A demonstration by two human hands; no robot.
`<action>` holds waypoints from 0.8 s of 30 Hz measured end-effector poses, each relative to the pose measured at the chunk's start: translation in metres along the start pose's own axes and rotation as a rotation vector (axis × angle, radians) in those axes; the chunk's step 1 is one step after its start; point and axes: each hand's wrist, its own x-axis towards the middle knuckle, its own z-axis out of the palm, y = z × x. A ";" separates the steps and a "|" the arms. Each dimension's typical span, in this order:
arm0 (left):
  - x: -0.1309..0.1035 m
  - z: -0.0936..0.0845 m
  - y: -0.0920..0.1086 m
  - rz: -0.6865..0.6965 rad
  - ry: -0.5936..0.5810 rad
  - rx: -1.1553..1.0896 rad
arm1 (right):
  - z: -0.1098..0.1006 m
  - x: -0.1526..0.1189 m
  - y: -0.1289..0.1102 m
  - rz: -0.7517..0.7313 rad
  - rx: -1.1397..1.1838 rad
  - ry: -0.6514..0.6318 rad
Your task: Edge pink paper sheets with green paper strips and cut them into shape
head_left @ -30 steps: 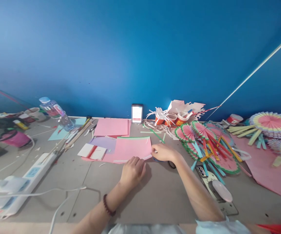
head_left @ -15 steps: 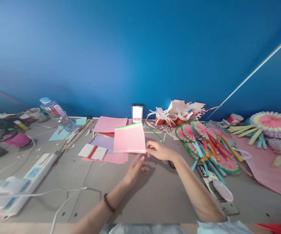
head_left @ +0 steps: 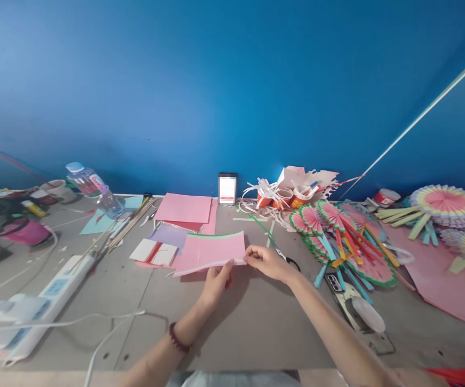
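A pink sheet of paper (head_left: 214, 250) with a green strip along its far edge and a pale strip along its near edge is held between both hands. My left hand (head_left: 217, 282) pinches the near edge, thumb on top. At the near right corner, my right hand (head_left: 265, 260) has its thumb and fingers closed on the same sheet. Below and left of it lie a purple sheet (head_left: 167, 236) and a white card with a red band (head_left: 154, 252). Beside my right hand is a pair of scissors (head_left: 287, 258), partly hidden behind the hand.
Pink sheets (head_left: 184, 208) lie behind, near an upright phone (head_left: 227, 189). Paper fans (head_left: 339, 217) and another phone (head_left: 334, 282) are at right. A power strip (head_left: 50, 301) with cables, sticks (head_left: 131, 221) and a tilted water bottle (head_left: 95, 185) stand left.
The pink sheet has come down and toward me, tilting flatter. My left hand, open before, has closed on its near edge. My right hand keeps its corner and has shifted slightly nearer.
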 end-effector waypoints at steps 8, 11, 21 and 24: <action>-0.002 0.002 -0.004 0.110 0.088 0.057 | 0.009 -0.008 0.016 -0.052 0.103 0.075; -0.001 0.001 -0.007 0.136 0.121 0.077 | 0.009 -0.008 0.015 -0.051 0.108 0.069; -0.004 0.007 0.008 0.030 -0.083 -0.101 | 0.014 -0.010 0.012 -0.030 0.062 0.113; -0.005 0.008 0.010 0.033 -0.082 -0.094 | 0.005 -0.018 0.015 -0.057 -0.093 0.246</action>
